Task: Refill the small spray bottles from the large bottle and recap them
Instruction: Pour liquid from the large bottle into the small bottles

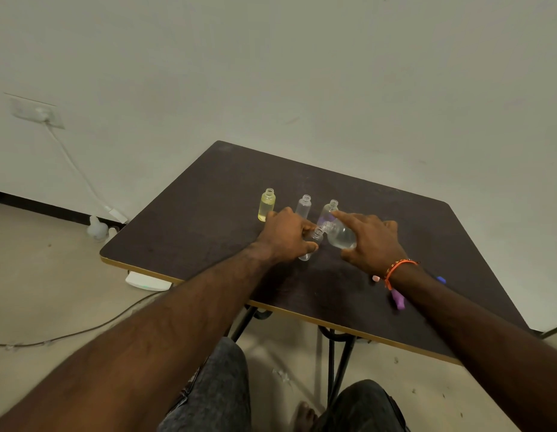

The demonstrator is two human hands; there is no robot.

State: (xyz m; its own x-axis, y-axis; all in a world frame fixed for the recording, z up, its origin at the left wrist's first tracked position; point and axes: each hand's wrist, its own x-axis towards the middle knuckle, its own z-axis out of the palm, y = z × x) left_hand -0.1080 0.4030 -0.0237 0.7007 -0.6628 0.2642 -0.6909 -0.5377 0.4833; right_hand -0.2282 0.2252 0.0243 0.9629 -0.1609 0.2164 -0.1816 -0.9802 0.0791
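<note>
Right hand [372, 241] grips the large bottle [339, 234], clear liquid inside, tipped so its mouth meets the small bottle [313, 243] that the left hand [286, 233] holds at mid-table. Behind stand three uncapped ones: a yellow-filled bottle [266, 205], a clear bottle [303, 206], another [328, 210] partly hidden. No labels readable.
</note>
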